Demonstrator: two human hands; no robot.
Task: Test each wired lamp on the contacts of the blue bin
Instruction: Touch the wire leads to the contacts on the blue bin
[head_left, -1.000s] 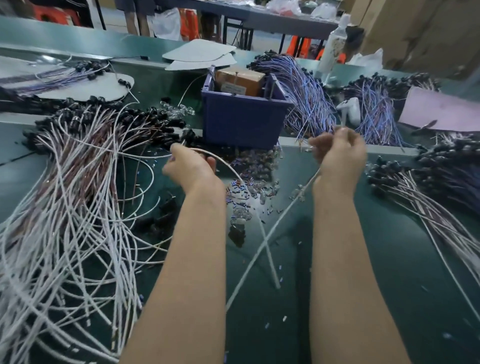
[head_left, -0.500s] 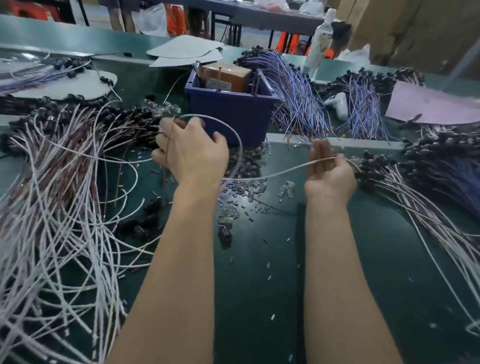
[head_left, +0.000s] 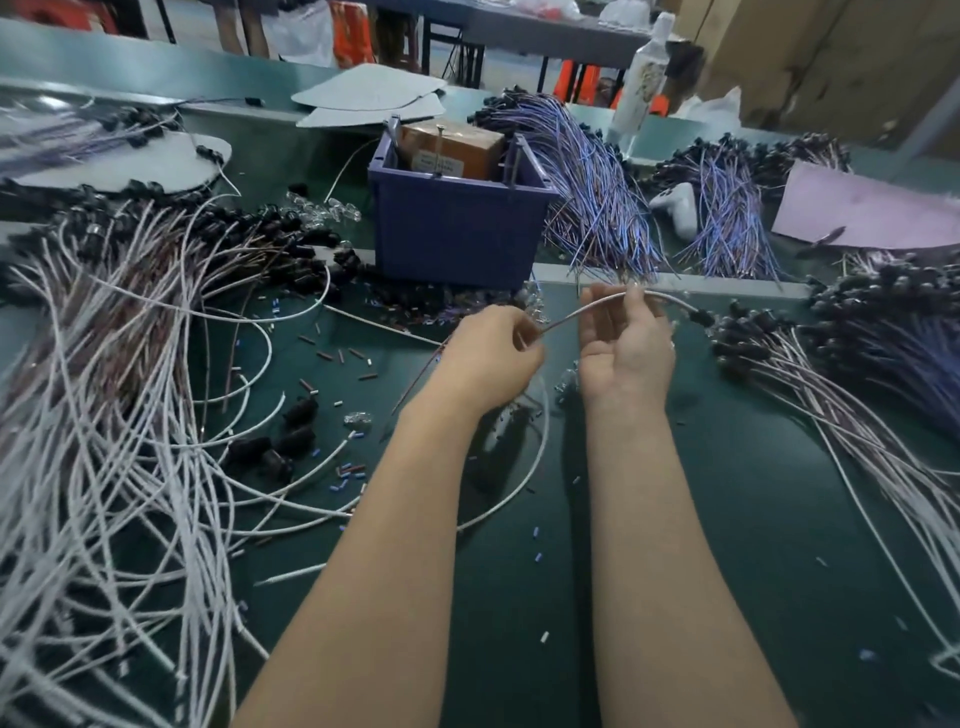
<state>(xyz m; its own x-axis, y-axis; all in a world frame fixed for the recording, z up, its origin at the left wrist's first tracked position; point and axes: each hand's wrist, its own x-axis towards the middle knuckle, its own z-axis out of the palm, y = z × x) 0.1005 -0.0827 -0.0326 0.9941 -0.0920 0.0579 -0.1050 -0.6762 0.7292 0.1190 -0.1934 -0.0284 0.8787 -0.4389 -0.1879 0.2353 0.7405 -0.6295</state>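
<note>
One wired lamp (head_left: 576, 310) was in play, stretched between two hands over the dark green tabletop (head_left: 727, 545), just in front of the single blue bin (head_left: 457, 234) and not touching it. The left hand (head_left: 488, 358) was turned knuckles up, its fingers curled tight round the lamp's white wire, and thin bare leads trailed down and left from under it. The right hand (head_left: 626, 348) was palm up with its fingers raised, the fingertips (head_left: 632, 293) closed lightly on the same wire where it arched highest. From there the wire dropped right to its black socket (head_left: 701, 316), which hung at the edge of a heap of similar sockets on white wires (head_left: 810, 395). Both forearms reached straight out from the bottom edge, nearly parallel, the wrists close together.

The bin held one brown box (head_left: 452, 148), with upright metal pins (head_left: 514, 156) at its rim. Two bundles of purple wires lay behind and right of it, one (head_left: 597, 202) against the bin and one (head_left: 727, 228) farther right. One large tangle of white wires (head_left: 104, 415) covered the left of the tabletop. One white bottle (head_left: 641, 73) stood at the back, and one pink sheet (head_left: 872, 208) lay at far right.
</note>
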